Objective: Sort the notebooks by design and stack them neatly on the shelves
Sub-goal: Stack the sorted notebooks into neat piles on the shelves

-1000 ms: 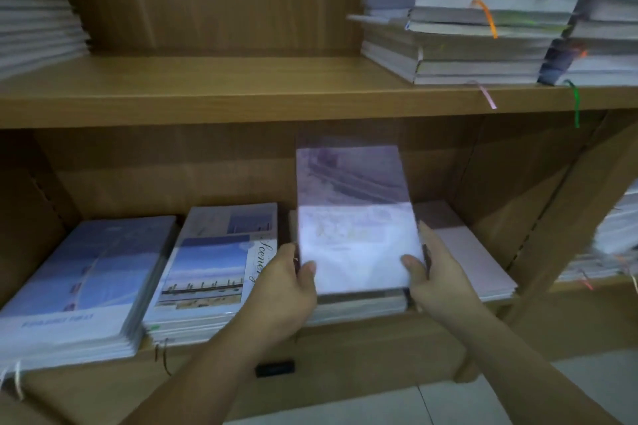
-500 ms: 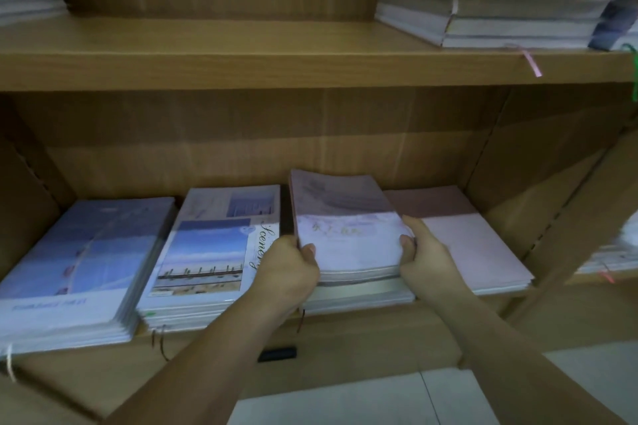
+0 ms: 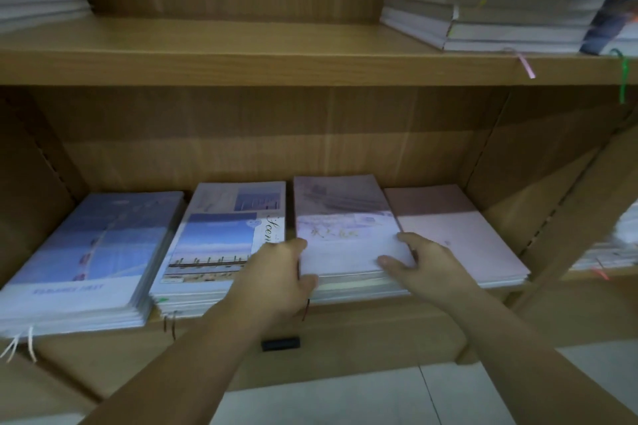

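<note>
Lavender soft-cover notebook [image 3: 345, 235], flat on top of the pale-edged stack [image 3: 359, 286] on the lower wooden shelf [image 3: 379, 316], long axis running front to back. Gripped at its left near corner by the left hand [image 3: 276, 279]: thumb over the cover, fingers [image 3: 309, 281] curled round the front edge. At its right near corner, the right hand [image 3: 424, 262], thumb and forefinger laid fairly straight on the cover, clasping nothing; remaining fingers hidden down its right side. Both hands equally near, one per side. Just left of it, a stack of sky-blue scenery-cover notebooks [image 3: 214, 241]; close against its right, a pale pink stack [image 3: 459, 241]. Likely next: squaring its edges flush with the stack, then releasing and drawing straight back from its near end.
</note>
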